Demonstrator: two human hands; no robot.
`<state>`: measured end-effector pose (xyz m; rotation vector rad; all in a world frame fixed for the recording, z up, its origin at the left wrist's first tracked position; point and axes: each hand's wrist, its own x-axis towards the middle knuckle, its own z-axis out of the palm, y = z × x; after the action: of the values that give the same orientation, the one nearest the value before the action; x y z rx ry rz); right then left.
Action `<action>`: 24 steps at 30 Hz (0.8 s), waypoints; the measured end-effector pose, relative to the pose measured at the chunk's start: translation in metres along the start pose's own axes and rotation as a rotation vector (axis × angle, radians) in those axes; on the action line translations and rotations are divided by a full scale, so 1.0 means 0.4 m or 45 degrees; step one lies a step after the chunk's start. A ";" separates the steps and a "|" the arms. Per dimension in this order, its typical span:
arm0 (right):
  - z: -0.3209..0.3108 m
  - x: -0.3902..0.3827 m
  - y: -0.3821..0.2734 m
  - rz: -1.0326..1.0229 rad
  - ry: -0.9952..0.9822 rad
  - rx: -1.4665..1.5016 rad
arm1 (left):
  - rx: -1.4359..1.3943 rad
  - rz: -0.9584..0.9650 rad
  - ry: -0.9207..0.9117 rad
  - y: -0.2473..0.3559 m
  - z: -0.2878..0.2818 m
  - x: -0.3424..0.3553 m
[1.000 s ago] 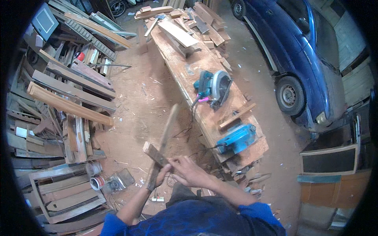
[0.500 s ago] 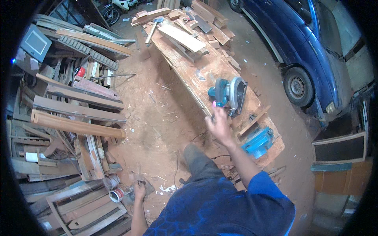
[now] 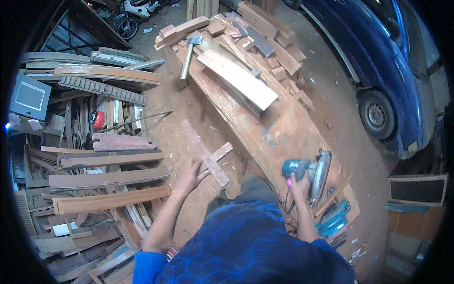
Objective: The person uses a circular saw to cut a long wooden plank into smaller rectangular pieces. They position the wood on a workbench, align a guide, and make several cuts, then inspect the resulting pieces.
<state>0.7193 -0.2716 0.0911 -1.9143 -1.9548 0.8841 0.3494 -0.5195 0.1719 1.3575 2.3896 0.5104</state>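
My left hand (image 3: 190,176) is closed around two crossed wooden strips (image 3: 206,155), held over the floor left of the workbench (image 3: 283,124). One strip is long and reddish, the other short and paler; whether they are joined I cannot tell. On the near part of the bench my right hand (image 3: 299,185) wraps round the handle of a teal circular saw (image 3: 320,176), whose round guard faces right. Just beyond that hand, nearer to me, lies a blue power planer (image 3: 335,218), beside a thin wooden strip (image 3: 334,195).
Farther up the bench are a pale board (image 3: 239,78), a hammer (image 3: 188,57) and several wood offcuts (image 3: 279,73). Stacked planks (image 3: 111,177) jut out on the left. A blue car (image 3: 402,71) stands to the right.
My left hand has come up from the floor area with the crossed strips in it. My right hand has closed on the saw's handle. The view has shifted.
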 end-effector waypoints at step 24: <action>0.054 -0.201 -0.717 0.725 0.916 1.238 | 0.114 1.394 -0.697 -0.071 0.111 1.281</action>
<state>0.4824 -0.3383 0.2602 -1.7487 -0.4105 0.8482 0.1014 -0.0825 0.0592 2.3949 1.1082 0.2112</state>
